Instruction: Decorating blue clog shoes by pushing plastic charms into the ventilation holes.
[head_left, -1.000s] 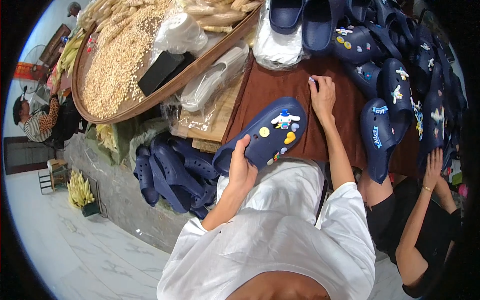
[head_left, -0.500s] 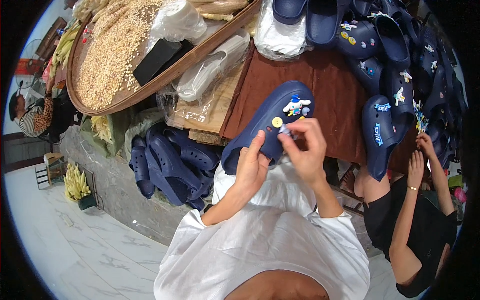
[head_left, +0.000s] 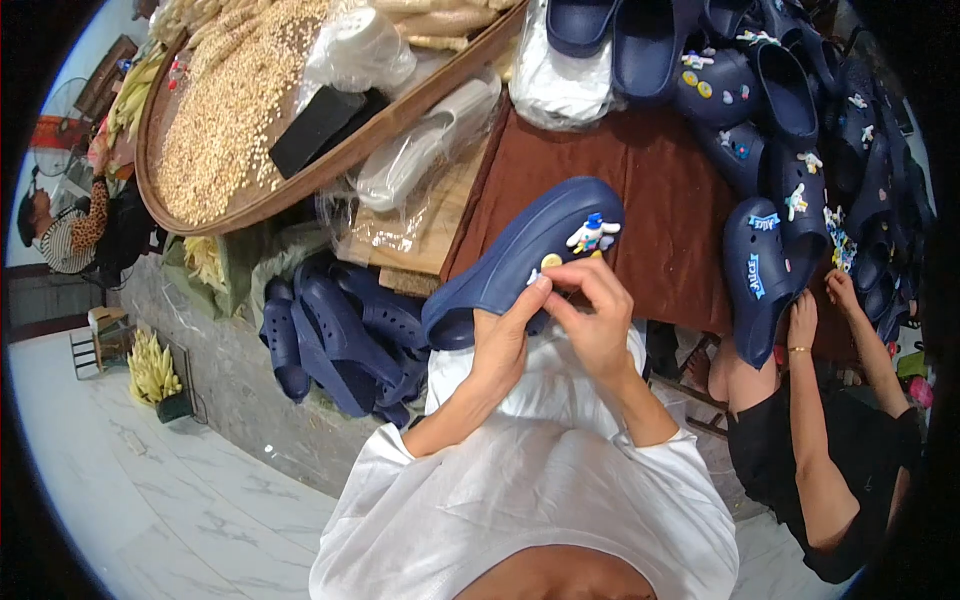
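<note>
A navy clog (head_left: pixel 525 235) is tilted on its side above my lap, its toe pointing away to the right. My left hand (head_left: pixel 500 345) is closed round its side, thumb on the upper and fingers hidden inside the opening. My right hand (head_left: pixel 597 325) is closed in a pinch against the upper, at a small pale shoe charm (head_left: pixel 533 276) beside my left thumb tip; the fingers partly hide it. A yellow round charm (head_left: pixel 551 262) sits just above. Nearer the toe is a white long-eared figure charm (head_left: pixel 593 235) with a blue hat.
A brown cloth (head_left: pixel 650 200) covers the table. Decorated navy clogs (head_left: pixel 757 265) pile up at right, beside a co-worker's hands (head_left: pixel 803 322). Plain navy clogs (head_left: pixel 340 340) hang at left. A woven tray (head_left: pixel 300 190) of kernels and a bagged white clog (head_left: pixel 430 140) lie far left.
The clog has tipped further onto its side and shifted slightly left. My right hand has moved left and down with the charm, close to my left thumb. The co-worker's hands have moved apart.
</note>
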